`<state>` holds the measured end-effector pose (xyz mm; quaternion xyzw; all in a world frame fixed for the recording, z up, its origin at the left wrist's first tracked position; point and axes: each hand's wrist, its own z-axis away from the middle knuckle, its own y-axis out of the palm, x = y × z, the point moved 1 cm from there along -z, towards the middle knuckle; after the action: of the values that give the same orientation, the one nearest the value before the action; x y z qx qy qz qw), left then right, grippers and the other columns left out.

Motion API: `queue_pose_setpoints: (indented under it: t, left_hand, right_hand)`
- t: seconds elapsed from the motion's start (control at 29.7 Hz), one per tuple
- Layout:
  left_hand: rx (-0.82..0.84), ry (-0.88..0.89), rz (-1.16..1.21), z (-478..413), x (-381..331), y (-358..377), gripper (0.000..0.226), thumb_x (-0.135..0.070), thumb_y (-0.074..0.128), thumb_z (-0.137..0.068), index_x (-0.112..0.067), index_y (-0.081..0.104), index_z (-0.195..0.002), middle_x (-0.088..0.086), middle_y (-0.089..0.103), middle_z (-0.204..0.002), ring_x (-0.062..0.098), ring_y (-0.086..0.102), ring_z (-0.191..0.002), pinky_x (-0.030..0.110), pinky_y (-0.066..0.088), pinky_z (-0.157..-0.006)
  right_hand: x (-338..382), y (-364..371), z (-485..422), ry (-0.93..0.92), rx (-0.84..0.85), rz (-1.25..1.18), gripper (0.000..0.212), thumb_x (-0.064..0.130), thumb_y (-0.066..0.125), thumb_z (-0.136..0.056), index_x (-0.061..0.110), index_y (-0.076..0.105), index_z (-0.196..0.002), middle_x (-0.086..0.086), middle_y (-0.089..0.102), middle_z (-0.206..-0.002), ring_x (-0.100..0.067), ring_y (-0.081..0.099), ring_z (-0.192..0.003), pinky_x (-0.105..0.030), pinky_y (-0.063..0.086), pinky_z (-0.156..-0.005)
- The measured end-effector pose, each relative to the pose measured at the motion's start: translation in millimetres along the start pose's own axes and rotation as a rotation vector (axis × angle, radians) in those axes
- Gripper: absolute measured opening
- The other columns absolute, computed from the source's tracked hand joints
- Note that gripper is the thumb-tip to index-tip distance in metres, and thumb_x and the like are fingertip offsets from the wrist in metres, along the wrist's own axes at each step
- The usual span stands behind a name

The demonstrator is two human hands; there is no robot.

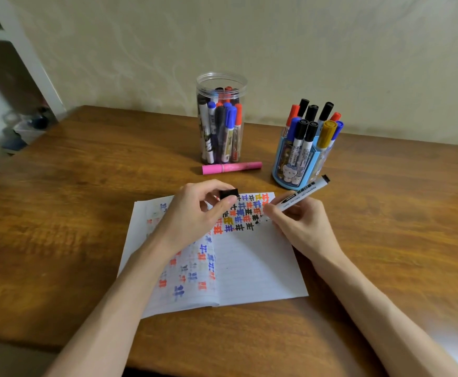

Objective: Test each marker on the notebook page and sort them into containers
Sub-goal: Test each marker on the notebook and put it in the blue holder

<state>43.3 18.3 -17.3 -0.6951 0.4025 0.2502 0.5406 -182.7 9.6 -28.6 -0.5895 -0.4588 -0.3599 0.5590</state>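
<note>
Right hand (301, 224) grips black marker (296, 198) tip-down on notebook page (255, 257) — test stroke — left hand (195, 210) pinches its cap (229, 193) for recapping.

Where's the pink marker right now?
In the head view, the pink marker lies flat on the table, just in front of the clear jar, left of the blue holder and beyond the notebook.

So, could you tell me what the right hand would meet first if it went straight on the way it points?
Probably the left hand and the black cap it pinches: the right hand, holding a marker, points across the notebook page towards them. Depth is hard to judge.
</note>
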Motion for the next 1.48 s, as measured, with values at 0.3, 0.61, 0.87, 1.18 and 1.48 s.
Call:
queue_pose_setpoints:
  t: [0.3, 0.61, 0.87, 1.18, 1.48]
  left_hand:
    - [-0.024, -0.021, 0.023, 0.8, -0.9, 1.0, 0.016, -0.033, 0.072, -0.094, -0.033, 0.066, -0.109, -0.018, 0.071, -0.105, -0.009, 0.063, -0.102, 0.006, 0.052, -0.073]
    - [-0.021, -0.009, -0.021, 1.4, 0.1, 0.9, 0.016, -0.034, 0.071, -0.095, -0.033, 0.066, -0.11, -0.019, 0.07, -0.107, -0.006, 0.063, -0.105, 0.012, 0.054, -0.076]
    - [-0.025, 0.006, -0.018, 1.3, 1.0, 0.9, 0.018, -0.034, 0.071, -0.094, -0.03, 0.068, -0.112, -0.017, 0.071, -0.108, -0.004, 0.064, -0.105, 0.013, 0.056, -0.076]
    - [-0.029, 0.021, -0.017, 0.7, 2.0, 1.2, 0.019, -0.033, 0.071, -0.094, -0.028, 0.068, -0.112, -0.02, 0.069, -0.105, -0.013, 0.059, -0.106, 0.006, 0.051, -0.076]
    - [-0.026, 0.034, -0.004, 1.2, 3.4, 1.3, 0.016, -0.033, 0.071, -0.094, -0.03, 0.068, -0.11, -0.026, 0.067, -0.102, -0.01, 0.06, -0.106, 0.014, 0.056, -0.078]
  right_hand:
    - [-0.9, 3.9, 1.9, -0.072, -0.069, 0.124, 0.008, 0.018, 0.077, -0.092, 0.017, 0.072, -0.086, 0.015, 0.074, -0.083, 0.004, 0.073, -0.081, -0.013, 0.056, -0.068]
    - [-3.0, 4.7, 0.9, -0.102, -0.077, 0.22, 0.012, 0.019, 0.076, -0.092, 0.014, 0.07, -0.082, 0.009, 0.072, -0.076, -0.011, 0.071, -0.074, -0.03, 0.061, -0.064]
    - [-2.6, 3.0, 0.8, -0.075, -0.101, 0.136, 0.01, 0.014, 0.076, -0.093, 0.012, 0.071, -0.085, 0.003, 0.075, -0.081, -0.006, 0.073, -0.081, -0.019, 0.06, -0.071]
    - [-3.3, 5.1, 1.6, -0.107, -0.035, 0.168, 0.011, 0.016, 0.076, -0.093, 0.01, 0.071, -0.085, 0.009, 0.075, -0.081, -0.004, 0.074, -0.08, -0.022, 0.06, -0.067]
    - [-7.3, 2.2, -0.9, -0.11, -0.1, 0.14, 0.009, 0.015, 0.074, -0.091, 0.011, 0.07, -0.084, 0.001, 0.074, -0.079, -0.015, 0.073, -0.076, -0.035, 0.063, -0.07]
